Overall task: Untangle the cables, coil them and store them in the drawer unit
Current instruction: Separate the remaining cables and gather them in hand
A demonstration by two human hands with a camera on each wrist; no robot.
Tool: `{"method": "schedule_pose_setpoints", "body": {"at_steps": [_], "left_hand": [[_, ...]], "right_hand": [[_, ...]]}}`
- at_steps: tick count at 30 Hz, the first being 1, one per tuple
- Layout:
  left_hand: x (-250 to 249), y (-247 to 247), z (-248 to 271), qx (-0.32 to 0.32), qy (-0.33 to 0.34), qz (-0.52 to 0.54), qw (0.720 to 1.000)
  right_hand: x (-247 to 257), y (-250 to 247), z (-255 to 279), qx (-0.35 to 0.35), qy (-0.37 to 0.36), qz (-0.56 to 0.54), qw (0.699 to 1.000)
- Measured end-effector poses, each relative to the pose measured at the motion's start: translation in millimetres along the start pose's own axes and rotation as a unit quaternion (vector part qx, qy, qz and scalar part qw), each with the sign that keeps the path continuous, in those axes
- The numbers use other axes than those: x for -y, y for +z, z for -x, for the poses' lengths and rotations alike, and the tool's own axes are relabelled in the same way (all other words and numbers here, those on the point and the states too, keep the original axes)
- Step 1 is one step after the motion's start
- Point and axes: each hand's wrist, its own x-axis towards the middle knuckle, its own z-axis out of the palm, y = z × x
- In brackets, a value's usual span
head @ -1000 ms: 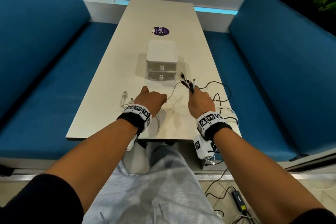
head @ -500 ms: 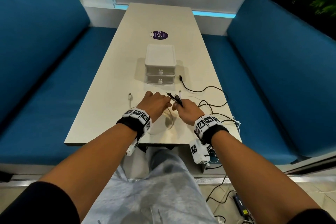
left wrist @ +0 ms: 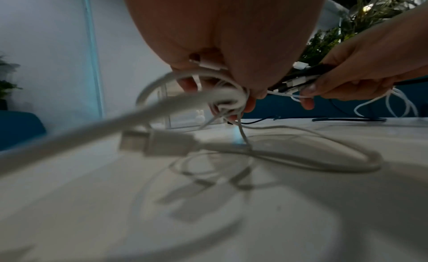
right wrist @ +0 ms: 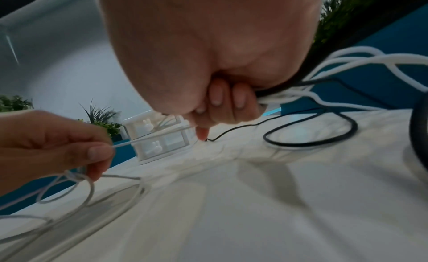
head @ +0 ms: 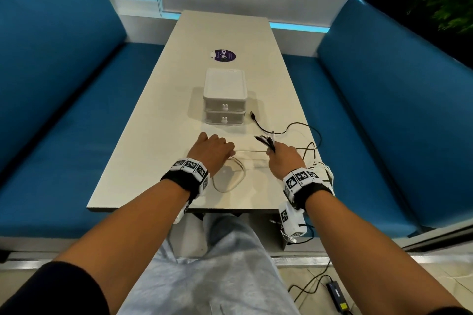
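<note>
My left hand (head: 213, 152) grips a tangle of white cable (left wrist: 222, 94) low over the table, and a white loop (head: 230, 174) trails from it towards me. A thin white strand (head: 249, 151) runs taut from it to my right hand (head: 280, 158). The right hand holds a bunch of black and white cable ends (head: 266, 141) whose plugs stick up from the fist. A black cable (head: 258, 124) with its plug lies loose to the right of the white two-drawer unit (head: 225, 96). Both drawers look closed.
More black and white cables (head: 313, 151) lie by the table's right edge (head: 309, 123). A purple sticker (head: 223, 55) marks the table beyond the drawer unit. Blue benches flank the table. A power adapter (head: 336, 295) and cords lie on the floor.
The hands came together half a second ago and have now drawn apart, stretching a white strand between them. The right hand still holds the bunch of cable ends.
</note>
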Motion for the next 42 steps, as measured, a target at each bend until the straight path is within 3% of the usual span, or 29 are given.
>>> {"method": "schedule_pose_setpoints", "body": {"at_steps": [4, 7, 14, 17, 19, 24, 28, 36, 42], "left_hand": [[-7, -7, -6, -0.016, 0.019, -0.004, 1.000], [-12, -9, -9, -0.040, 0.031, 0.028, 0.998], [1, 3, 4, -0.053, 0.038, 0.184, 0.981], [7, -2, 7, -0.015, -0.028, 0.278, 0.960], [11, -5, 6, -0.005, -0.046, 0.257, 0.965], [12, -7, 4, -0.023, -0.016, 0.088, 0.996], [11, -11, 4, -0.036, -0.034, 0.006, 0.999], [3, -23, 0, -0.005, -0.035, -0.030, 0.999], [-1, -22, -3, -0.024, -0.066, 0.073, 0.995]], "right_hand": [[23, 8, 8, -0.048, -0.055, -0.050, 0.996], [42, 17, 11, -0.014, -0.123, -0.106, 0.987], [39, 12, 5, 0.020, -0.107, -0.123, 0.986], [36, 11, 2, 0.013, -0.096, -0.110, 0.989], [33, 12, 0, 0.019, -0.093, -0.097, 0.991], [36, 15, -2, 0.030, -0.092, -0.081, 0.992], [35, 15, 0, 0.034, -0.093, -0.046, 0.994], [40, 18, 2, 0.030, -0.074, -0.082, 0.993], [43, 16, 2, 0.017, -0.080, -0.089, 0.993]]}}
